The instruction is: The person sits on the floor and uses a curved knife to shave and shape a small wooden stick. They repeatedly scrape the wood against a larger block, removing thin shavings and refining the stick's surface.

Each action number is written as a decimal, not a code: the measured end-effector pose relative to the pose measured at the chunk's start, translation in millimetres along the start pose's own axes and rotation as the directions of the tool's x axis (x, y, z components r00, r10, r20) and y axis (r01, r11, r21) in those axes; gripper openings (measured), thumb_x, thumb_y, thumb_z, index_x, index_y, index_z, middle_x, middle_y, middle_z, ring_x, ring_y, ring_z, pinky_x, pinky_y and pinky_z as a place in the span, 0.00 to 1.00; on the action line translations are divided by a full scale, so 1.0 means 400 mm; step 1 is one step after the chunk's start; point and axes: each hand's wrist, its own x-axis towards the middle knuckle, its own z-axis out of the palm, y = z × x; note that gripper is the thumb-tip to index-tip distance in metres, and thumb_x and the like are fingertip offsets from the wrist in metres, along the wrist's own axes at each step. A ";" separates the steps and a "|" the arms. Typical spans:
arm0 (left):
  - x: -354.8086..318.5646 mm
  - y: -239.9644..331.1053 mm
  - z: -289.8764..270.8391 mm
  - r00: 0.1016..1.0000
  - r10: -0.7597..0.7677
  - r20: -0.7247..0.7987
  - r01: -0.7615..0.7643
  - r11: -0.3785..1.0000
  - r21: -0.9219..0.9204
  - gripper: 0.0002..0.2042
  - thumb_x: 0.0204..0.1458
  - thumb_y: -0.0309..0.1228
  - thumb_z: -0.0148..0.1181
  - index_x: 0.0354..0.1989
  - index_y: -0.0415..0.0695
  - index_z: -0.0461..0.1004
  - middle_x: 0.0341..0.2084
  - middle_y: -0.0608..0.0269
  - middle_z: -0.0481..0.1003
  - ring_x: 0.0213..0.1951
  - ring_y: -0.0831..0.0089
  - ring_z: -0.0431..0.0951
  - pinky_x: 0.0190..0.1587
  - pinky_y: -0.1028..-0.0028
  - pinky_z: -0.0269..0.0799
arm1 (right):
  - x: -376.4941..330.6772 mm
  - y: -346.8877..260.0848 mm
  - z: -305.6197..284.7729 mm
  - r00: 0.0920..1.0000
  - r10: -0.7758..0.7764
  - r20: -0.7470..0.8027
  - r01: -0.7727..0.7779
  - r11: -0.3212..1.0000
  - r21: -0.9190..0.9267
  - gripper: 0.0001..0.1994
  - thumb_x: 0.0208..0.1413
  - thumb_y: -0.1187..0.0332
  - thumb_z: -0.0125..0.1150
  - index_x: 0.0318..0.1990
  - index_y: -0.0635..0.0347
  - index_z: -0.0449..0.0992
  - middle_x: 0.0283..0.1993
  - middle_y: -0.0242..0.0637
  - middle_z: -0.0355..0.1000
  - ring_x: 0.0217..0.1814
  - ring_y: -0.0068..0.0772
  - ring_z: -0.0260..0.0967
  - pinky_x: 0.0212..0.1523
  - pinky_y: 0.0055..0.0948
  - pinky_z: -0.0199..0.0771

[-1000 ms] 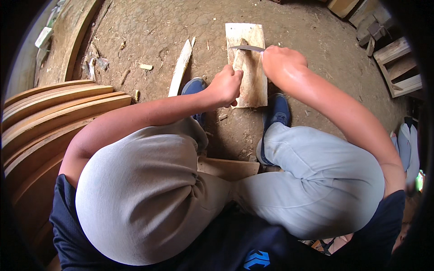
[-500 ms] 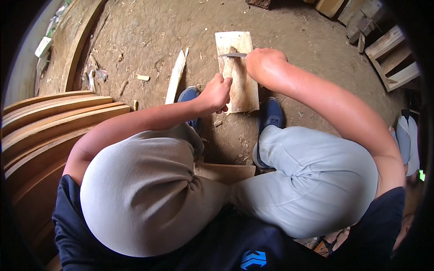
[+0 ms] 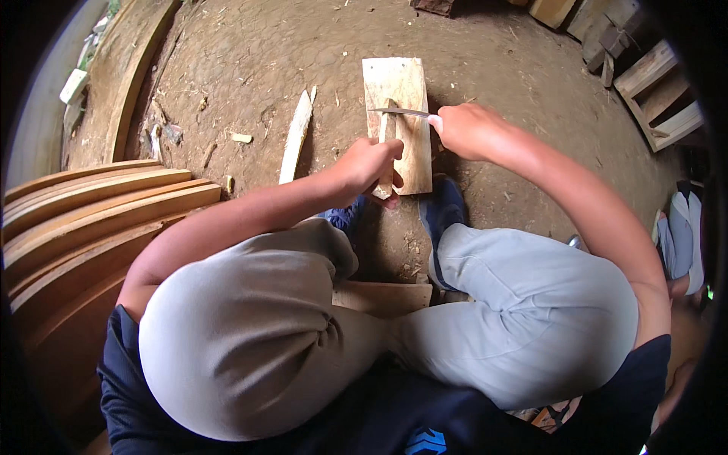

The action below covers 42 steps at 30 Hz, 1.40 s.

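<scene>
In front of my feet lies a pale rectangular board [image 3: 413, 155] on the dirt ground. My left hand [image 3: 370, 164] is closed around a narrow wooden stick [image 3: 385, 127], whose far end reaches over the board. The stick's near end shows below my fingers. My right hand [image 3: 464, 129] grips a knife [image 3: 402, 111]; its handle is hidden in my fist. The blade points left and crosses the stick near its far end, seemingly touching it. Left of the board, a longer pointed wood piece [image 3: 296, 140] lies on the ground.
Curved stacked planks [image 3: 114, 201] fill the left side. A wooden frame [image 3: 660, 102] and wood blocks stand at the far right. Small chips [image 3: 241, 138] dot the dirt floor. A short board [image 3: 381, 297] lies between my legs. Part of another person [image 3: 682, 235] shows at the right edge.
My right hand and the knife have shifted slightly nearer and to the right. My left hand has turned and moved a little nearer, so more of the stick's near end shows.
</scene>
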 end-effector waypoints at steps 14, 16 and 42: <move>0.063 -0.040 -0.034 0.991 0.004 -0.134 -0.006 1.000 -0.013 0.17 0.61 0.43 0.45 0.47 0.41 0.64 0.17 0.66 0.64 0.12 0.74 0.62 0.13 0.71 0.57 | 0.098 0.049 -0.031 0.986 -0.154 -0.064 0.148 0.985 -0.086 0.21 0.66 0.55 0.38 0.44 0.63 0.75 0.44 0.54 0.75 0.49 0.57 0.72 0.52 0.51 0.69; 0.046 -0.029 -0.024 0.988 0.017 -0.152 -0.013 1.000 0.026 0.18 0.63 0.45 0.43 0.46 0.41 0.64 0.16 0.66 0.62 0.12 0.75 0.61 0.13 0.71 0.56 | 0.073 0.026 -0.033 0.981 -0.154 -0.120 0.133 0.977 -0.166 0.22 0.66 0.55 0.38 0.43 0.64 0.76 0.42 0.53 0.76 0.48 0.56 0.74 0.51 0.50 0.71; 0.046 -0.029 -0.029 0.980 0.093 -0.174 -0.073 0.990 0.117 0.16 0.65 0.45 0.45 0.40 0.42 0.61 0.16 0.67 0.61 0.10 0.76 0.60 0.09 0.72 0.56 | 0.085 0.042 -0.034 0.985 -0.172 0.008 0.171 0.983 0.064 0.28 0.66 0.55 0.33 0.30 0.76 0.71 0.31 0.63 0.71 0.35 0.61 0.71 0.43 0.52 0.67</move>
